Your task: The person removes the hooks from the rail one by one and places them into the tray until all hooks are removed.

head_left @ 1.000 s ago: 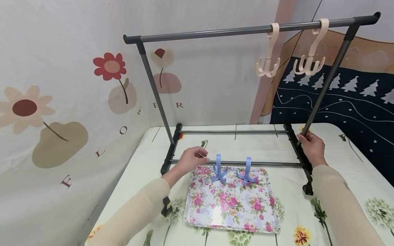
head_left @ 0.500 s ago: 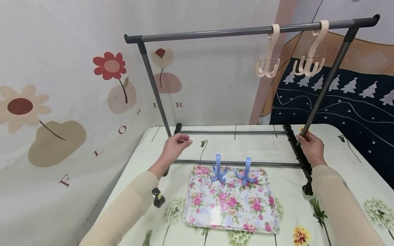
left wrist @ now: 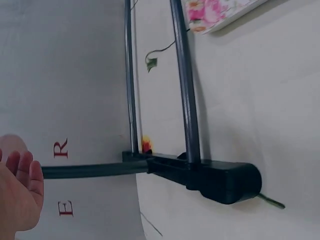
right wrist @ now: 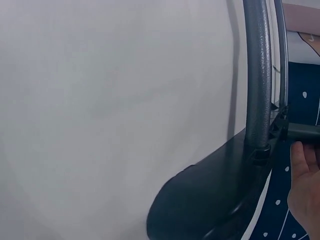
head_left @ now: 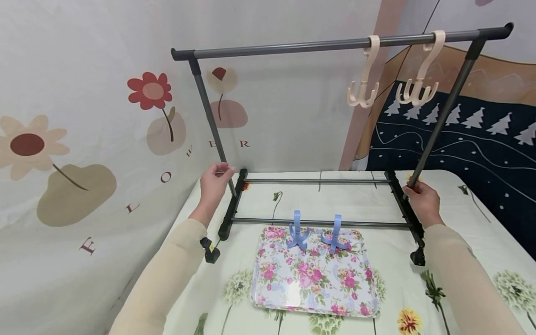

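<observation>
Floral tray [head_left: 293, 279]: flat on the flowered cloth [head_left: 201, 279], just in front of the rack [head_left: 372, 224]; dragging the base nearer could shove it along
Blue hooks [head_left: 296, 228]: two, at the near crossbar and over the tray's back edge; shifting the base might snag them
Right hand [head_left: 422, 203]: fingers and thumb bent in, pinching the right upright [head_left: 439, 125] low, by the base; an uneven push could tilt this post
Left hand [head_left: 212, 186]: fingers loosely bent, at the left upright [head_left: 208, 107]; cannot tell whether they touch, so this side may lack support
Upright joints: full seating cannot be told; a loose one would probably slip under lifting
Top bar [head_left: 284, 46]: cream hooks [head_left: 363, 74] hang toward its right end; tipping the frame could send both sliding
</observation>
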`<state>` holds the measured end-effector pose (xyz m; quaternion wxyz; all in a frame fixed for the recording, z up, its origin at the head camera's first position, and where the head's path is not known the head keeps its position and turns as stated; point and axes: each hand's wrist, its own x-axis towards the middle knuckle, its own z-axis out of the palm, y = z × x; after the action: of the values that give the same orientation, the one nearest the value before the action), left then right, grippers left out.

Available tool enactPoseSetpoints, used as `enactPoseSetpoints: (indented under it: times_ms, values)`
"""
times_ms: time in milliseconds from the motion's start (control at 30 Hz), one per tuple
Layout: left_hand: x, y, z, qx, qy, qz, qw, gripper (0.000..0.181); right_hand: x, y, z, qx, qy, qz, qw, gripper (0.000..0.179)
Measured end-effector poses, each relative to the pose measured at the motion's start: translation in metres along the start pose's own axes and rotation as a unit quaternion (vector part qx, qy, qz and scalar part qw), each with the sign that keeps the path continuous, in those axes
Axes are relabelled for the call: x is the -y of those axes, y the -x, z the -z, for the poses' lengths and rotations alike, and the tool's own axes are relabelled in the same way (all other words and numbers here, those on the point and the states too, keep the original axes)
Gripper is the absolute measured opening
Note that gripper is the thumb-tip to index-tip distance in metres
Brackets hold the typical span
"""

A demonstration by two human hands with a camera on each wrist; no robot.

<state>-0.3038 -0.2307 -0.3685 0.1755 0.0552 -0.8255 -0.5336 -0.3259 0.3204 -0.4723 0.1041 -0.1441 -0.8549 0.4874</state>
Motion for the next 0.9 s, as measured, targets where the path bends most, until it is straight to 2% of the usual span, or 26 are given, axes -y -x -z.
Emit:
enactPoseSetpoints:
  times_ms: [200,300,433,600,700,900]
  values:
    - [0.004,-0.016,0.006,-0.050,0.014,0.006,0.9986,0.041,0.001,0.003,0.004,0.003,0.015,-0.004,0.9999,0.047]
    - [0.007,-0.023,0.008,-0.064,0.009,0.012,0.9978,0.045,0.001,0.003,0.005,0.007,0.024,-0.014,0.9996,0.050]
    - [0.009,-0.029,0.009,-0.075,0.006,0.026,0.9969,0.049,0.004,0.004,0.007,-0.006,0.037,-0.019,0.9991,0.050]
    - [0.008,-0.036,0.006,-0.074,0.013,0.039,0.9964,0.051,0.010,0.011,0.013,-0.023,0.046,0.002,0.9987,0.048]
    - [0.007,-0.041,0.003,-0.074,0.015,0.036,0.9965,0.049,0.015,0.017,0.019,-0.011,0.038,0.014,0.9991,0.049]
    - [0.007,-0.046,-0.003,-0.082,0.012,0.030,0.9961,0.040,0.025,0.027,0.028,0.006,0.057,0.038,0.9976,0.053]
